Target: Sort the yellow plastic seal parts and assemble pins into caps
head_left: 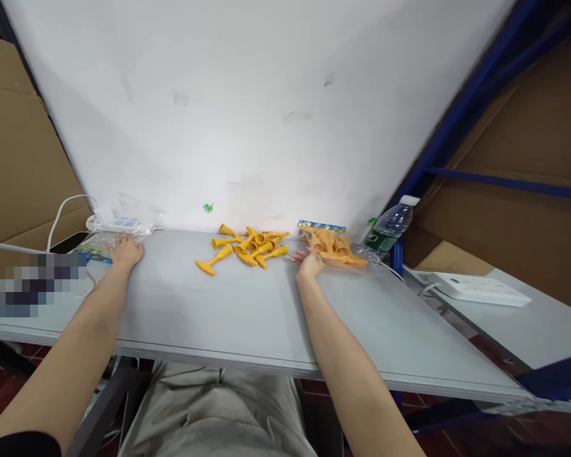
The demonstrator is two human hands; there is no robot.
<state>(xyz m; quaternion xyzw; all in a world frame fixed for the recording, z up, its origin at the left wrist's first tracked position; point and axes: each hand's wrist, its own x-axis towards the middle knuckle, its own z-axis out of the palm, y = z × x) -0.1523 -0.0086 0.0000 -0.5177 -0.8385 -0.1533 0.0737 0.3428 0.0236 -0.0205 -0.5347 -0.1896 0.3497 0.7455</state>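
Observation:
My left hand (126, 251) lies flat, fingers spread, on clear plastic bags (95, 246) with a colourful printed strip. My right hand (309, 263) is open, its fingers apart, against the near left side of a clear bag (335, 247) with a blue patterned header. Several orange-yellow plastic pieces show through that bag. Between my hands lies a loose pile of yellow plastic pieces (254, 245) with flared, hollow ends. One yellow piece (214, 261), with a T-shaped end, sits at the pile's near left. Whether my right fingers touch the bag's contents is hard to tell.
A white power strip (111, 223) with cables and a dark phone-like slab (69, 244) are at the left. A clear bottle (390, 225) with a green label leans at the back right. A white wall panel (247, 127) rises behind the grey table (209, 317). Cardboard (14, 146) flanks it.

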